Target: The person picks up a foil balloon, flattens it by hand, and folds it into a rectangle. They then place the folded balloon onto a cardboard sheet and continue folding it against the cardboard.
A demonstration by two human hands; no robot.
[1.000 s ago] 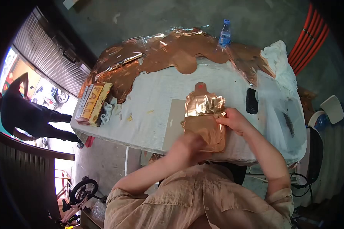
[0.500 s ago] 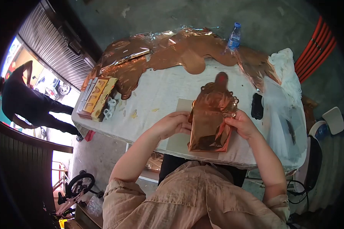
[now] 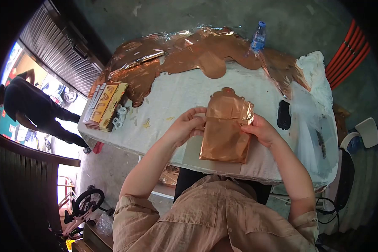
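Observation:
A folded copper-coloured foil balloon [image 3: 225, 140] is held up flat over the near edge of the table, its scalloped end pointing away from me. My right hand [image 3: 261, 131] grips its right edge, thumb on top near the fold line. At the left edge, my left hand [image 3: 188, 127] has its fingers curled with the tips against the foil. Beneath the balloon lies a flat piece of grey-brown card [image 3: 192, 152], partly covered by it.
More copper foil balloons [image 3: 206, 54] spread along the table's far side, beside a water bottle [image 3: 258, 38]. Printed packs [image 3: 105, 105] and white ribbon coils [image 3: 119, 116] lie left. Right are a black bundle [image 3: 284, 114] and clear plastic bags [image 3: 302, 126]. A person [image 3: 33, 101] stands at the left.
The long end tab that stuck out at the far end is now folded in. The balloon lies flatter and has shifted slightly left, with both hands still at its sides.

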